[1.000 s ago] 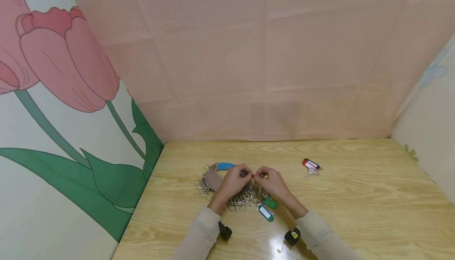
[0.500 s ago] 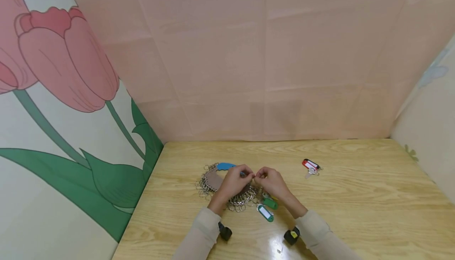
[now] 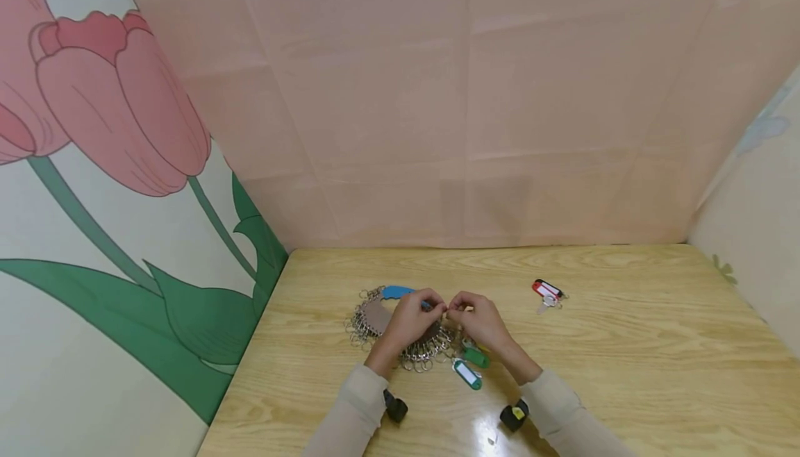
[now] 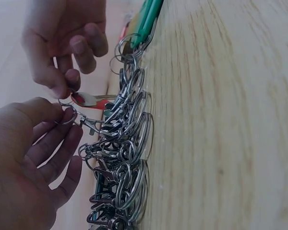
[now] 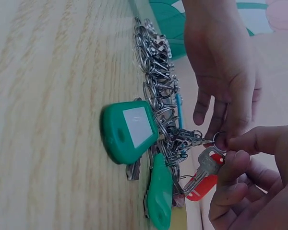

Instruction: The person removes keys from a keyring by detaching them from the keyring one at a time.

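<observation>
Over a brown and blue holder [image 3: 377, 314] edged with many metal clasps and split rings, both hands meet fingertip to fingertip. My left hand [image 3: 407, 319] pinches a split ring [image 5: 220, 139], which hangs from a swivel clasp [image 4: 90, 124]. Thumb and forefinger of my right hand [image 3: 480, 319] pinch the ring end of a key [image 5: 209, 165] with a red key tag [image 5: 205, 187], close against that split ring. Whether the two are linked cannot be told. Two green key tags, one [image 5: 128, 133] with a white label and another [image 5: 160, 194], lie beside the clasps, with keys partly hidden.
Farther right on the wooden table [image 3: 625, 346] lie a red key tag [image 3: 541, 289] and a black one, with a key [image 3: 548, 301]. A pink sheet [image 3: 387, 130] covers the back wall. A flower-painted wall [image 3: 125, 248] borders the table's left side.
</observation>
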`<state>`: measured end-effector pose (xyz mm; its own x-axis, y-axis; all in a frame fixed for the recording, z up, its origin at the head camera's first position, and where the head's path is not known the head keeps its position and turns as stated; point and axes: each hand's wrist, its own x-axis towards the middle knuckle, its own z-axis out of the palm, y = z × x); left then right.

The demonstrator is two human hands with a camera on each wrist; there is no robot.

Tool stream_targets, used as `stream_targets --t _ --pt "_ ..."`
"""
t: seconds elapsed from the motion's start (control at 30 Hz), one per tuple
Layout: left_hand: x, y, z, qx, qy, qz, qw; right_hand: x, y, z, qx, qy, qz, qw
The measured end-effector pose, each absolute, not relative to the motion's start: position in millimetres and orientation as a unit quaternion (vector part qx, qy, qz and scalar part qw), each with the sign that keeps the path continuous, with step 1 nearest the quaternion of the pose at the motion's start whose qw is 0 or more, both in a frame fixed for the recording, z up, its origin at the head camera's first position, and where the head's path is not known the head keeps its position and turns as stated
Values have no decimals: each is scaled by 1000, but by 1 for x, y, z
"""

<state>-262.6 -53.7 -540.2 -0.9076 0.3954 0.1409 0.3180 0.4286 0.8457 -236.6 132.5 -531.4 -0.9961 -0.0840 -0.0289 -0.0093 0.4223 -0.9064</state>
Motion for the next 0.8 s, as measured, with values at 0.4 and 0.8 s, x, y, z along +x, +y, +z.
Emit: stream_targets --t 0.4,0.8 --pt "-263 -55 -540 202 841 499 50 -238 132 -534 -30 844 -535 31" --pt "-262 -54 -540 199 843 498 41 -237 133 -532 -29 854 -519 25"
